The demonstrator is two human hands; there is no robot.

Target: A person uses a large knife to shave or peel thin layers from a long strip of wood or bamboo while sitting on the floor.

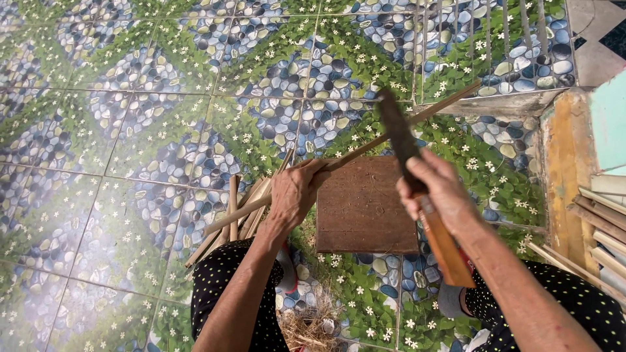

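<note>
Right hand (438, 189) fist-grips dark knife (399, 140); left hand (293, 192) clasps long thin bamboo stick (365, 146).

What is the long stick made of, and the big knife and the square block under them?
Stick: looks like split bamboo or wood, pale tan, straight, matte.
Knife: blade seems dark, dull metal; the handle looks like orange-brown wood.
Block: probably wood, rough, brown and scarred.

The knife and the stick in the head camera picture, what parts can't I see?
- Knife: the blade is motion-blurred, so its edge cannot be made out; the right hand covers where blade meets handle.
- Long stick: the left hand hides its middle.
- Pile of sticks: partly hidden by the left arm and knee.
- Slats: cut off by the right edge.
</note>
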